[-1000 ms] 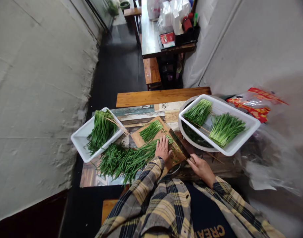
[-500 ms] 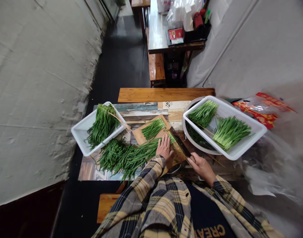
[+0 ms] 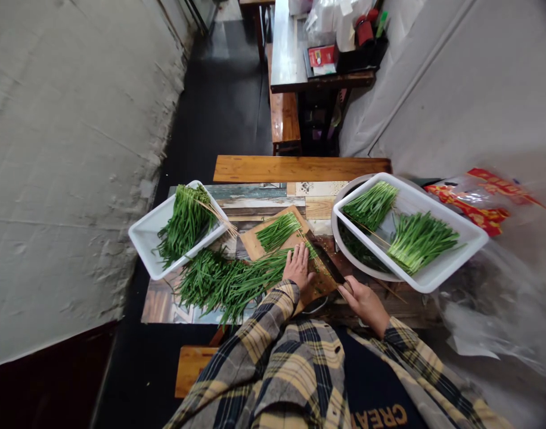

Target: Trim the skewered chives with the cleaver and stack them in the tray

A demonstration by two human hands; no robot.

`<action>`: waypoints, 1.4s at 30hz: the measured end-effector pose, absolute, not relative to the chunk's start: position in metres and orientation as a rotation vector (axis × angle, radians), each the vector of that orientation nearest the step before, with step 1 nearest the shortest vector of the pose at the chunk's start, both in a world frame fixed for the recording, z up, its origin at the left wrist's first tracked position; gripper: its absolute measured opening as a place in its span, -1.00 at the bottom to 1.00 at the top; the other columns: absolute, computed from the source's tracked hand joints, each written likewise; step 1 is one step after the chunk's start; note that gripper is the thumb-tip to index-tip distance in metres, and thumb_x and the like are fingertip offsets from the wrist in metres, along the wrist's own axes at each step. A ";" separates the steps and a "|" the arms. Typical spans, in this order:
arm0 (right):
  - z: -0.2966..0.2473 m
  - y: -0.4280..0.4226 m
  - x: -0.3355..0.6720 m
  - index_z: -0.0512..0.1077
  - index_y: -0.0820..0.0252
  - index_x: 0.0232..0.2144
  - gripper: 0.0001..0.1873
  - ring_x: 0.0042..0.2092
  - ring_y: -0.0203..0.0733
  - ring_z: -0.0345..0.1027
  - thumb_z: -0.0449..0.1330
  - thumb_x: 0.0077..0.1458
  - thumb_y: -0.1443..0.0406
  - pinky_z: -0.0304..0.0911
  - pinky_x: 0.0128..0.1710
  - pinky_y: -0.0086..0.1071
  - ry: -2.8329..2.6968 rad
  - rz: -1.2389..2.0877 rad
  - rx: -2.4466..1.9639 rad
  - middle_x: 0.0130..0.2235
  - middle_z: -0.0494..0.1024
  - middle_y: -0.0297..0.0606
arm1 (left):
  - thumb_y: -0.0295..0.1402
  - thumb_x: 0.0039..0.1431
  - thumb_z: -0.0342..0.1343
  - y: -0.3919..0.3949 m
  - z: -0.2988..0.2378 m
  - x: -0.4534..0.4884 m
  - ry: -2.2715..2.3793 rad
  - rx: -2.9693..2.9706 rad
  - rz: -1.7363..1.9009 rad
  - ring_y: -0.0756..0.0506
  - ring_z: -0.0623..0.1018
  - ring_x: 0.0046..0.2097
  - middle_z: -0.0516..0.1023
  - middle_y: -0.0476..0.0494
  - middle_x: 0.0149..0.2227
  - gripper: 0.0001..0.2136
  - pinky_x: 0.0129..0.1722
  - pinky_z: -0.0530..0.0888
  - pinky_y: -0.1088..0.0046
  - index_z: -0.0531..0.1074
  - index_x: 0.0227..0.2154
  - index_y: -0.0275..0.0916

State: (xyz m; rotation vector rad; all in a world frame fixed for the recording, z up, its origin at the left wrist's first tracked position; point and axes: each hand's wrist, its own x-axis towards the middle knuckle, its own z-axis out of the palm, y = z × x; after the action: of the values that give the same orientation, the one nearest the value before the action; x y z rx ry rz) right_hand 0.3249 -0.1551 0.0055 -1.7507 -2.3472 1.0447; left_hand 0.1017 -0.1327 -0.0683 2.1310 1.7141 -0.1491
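Note:
My left hand (image 3: 298,266) lies flat, fingers stretched out, pressing a long bunch of green chives (image 3: 230,282) against the wooden cutting board (image 3: 255,246). My right hand (image 3: 365,301) is closed round the handle of a cleaver (image 3: 325,260), whose blade rests on the board just right of my left fingers. A shorter cut bundle of chives (image 3: 278,230) lies on the board's far side.
A white tray (image 3: 144,241) at the left holds chives on skewers. At the right a second white tray (image 3: 438,273) with two chive bundles sits on a round metal basin (image 3: 336,241). Plastic bags lie at the far right. A bench and another table stand beyond.
Both hands stay on the chives and the cleaver, hardly moving. My head has tilted a little, so the whole scene sits slightly higher and further right in view.

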 end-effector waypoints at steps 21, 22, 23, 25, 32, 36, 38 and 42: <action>0.009 -0.155 0.324 0.29 0.11 -0.22 -0.68 -0.37 -0.15 0.44 -0.11 0.18 0.07 0.18 -0.40 -0.43 -2.226 1.172 -1.806 -0.44 0.52 -0.27 | -0.04 0.06 -0.03 -0.133 -0.075 0.098 1.693 2.126 -0.114 -0.25 -0.27 0.33 -0.34 -0.26 0.34 -0.16 0.26 -0.15 0.07 -0.26 0.28 -0.35; 0.009 -0.154 0.324 0.30 0.11 -0.22 -0.68 -0.37 -0.15 0.45 -0.11 0.18 0.07 0.18 -0.40 -0.43 -2.227 1.180 -1.807 -0.43 0.52 -0.26 | -0.04 0.06 -0.03 -0.133 -0.075 0.098 1.691 2.125 -0.117 -0.25 -0.28 0.33 -0.35 -0.26 0.34 -0.16 0.26 -0.15 0.07 -0.26 0.27 -0.36; 0.009 -0.154 0.324 0.30 0.11 -0.22 -0.68 -0.37 -0.15 0.45 -0.11 0.18 0.07 0.18 -0.41 -0.43 -2.231 1.185 -1.809 -0.43 0.52 -0.26 | -0.04 0.06 -0.03 -0.133 -0.075 0.098 1.689 2.126 -0.118 -0.25 -0.28 0.33 -0.35 -0.27 0.34 -0.16 0.26 -0.15 0.08 -0.26 0.27 -0.38; 0.010 -0.154 0.323 0.31 0.11 -0.21 -0.67 -0.37 -0.14 0.45 -0.11 0.18 0.07 0.18 -0.41 -0.42 -2.253 1.177 -1.815 -0.43 0.53 -0.25 | -0.04 0.06 -0.03 -0.133 -0.076 0.098 1.686 2.133 -0.111 -0.25 -0.29 0.33 -0.35 -0.28 0.34 -0.16 0.26 -0.16 0.08 -0.25 0.27 -0.39; 0.011 -0.154 0.320 0.29 0.10 -0.20 -0.71 -0.33 -0.12 0.47 -0.11 0.20 0.11 0.16 -0.42 -0.43 -2.360 1.091 -1.824 -0.38 0.55 -0.24 | -0.04 0.07 -0.03 -0.133 -0.076 0.098 1.684 2.132 -0.099 -0.25 -0.28 0.33 -0.34 -0.27 0.34 -0.17 0.26 -0.14 0.07 -0.25 0.27 -0.38; 0.013 -0.154 0.319 0.28 0.12 -0.19 -0.70 -0.33 -0.12 0.48 -0.12 0.20 0.10 0.18 -0.41 -0.42 -2.292 1.155 -1.826 -0.38 0.55 -0.23 | -0.03 0.06 -0.02 -0.133 -0.075 0.097 1.679 2.130 -0.101 -0.25 -0.27 0.33 -0.33 -0.28 0.34 -0.15 0.25 -0.14 0.05 -0.27 0.27 -0.35; 0.015 -0.154 0.320 0.28 0.12 -0.18 -0.69 -0.32 -0.11 0.48 -0.12 0.20 0.10 0.19 -0.40 -0.42 -2.252 1.194 -1.824 -0.38 0.56 -0.21 | -0.03 0.06 -0.02 -0.132 -0.074 0.097 1.679 2.130 -0.106 -0.24 -0.27 0.33 -0.33 -0.28 0.34 -0.15 0.26 -0.14 0.06 -0.28 0.27 -0.34; 0.015 -0.154 0.321 0.29 0.12 -0.16 -0.68 -0.33 -0.11 0.48 -0.11 0.19 0.10 0.20 -0.39 -0.41 -2.244 1.203 -1.826 -0.37 0.57 -0.21 | -0.03 0.05 -0.01 -0.132 -0.073 0.097 1.671 2.126 -0.115 -0.24 -0.29 0.33 -0.33 -0.28 0.34 -0.15 0.26 -0.15 0.08 -0.26 0.27 -0.37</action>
State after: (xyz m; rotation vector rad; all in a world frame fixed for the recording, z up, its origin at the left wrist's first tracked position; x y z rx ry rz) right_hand 0.3211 -0.1538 0.0155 -1.8259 -2.2440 1.2032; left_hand 0.0970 -0.1317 -0.0727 2.1258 1.6713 -0.1154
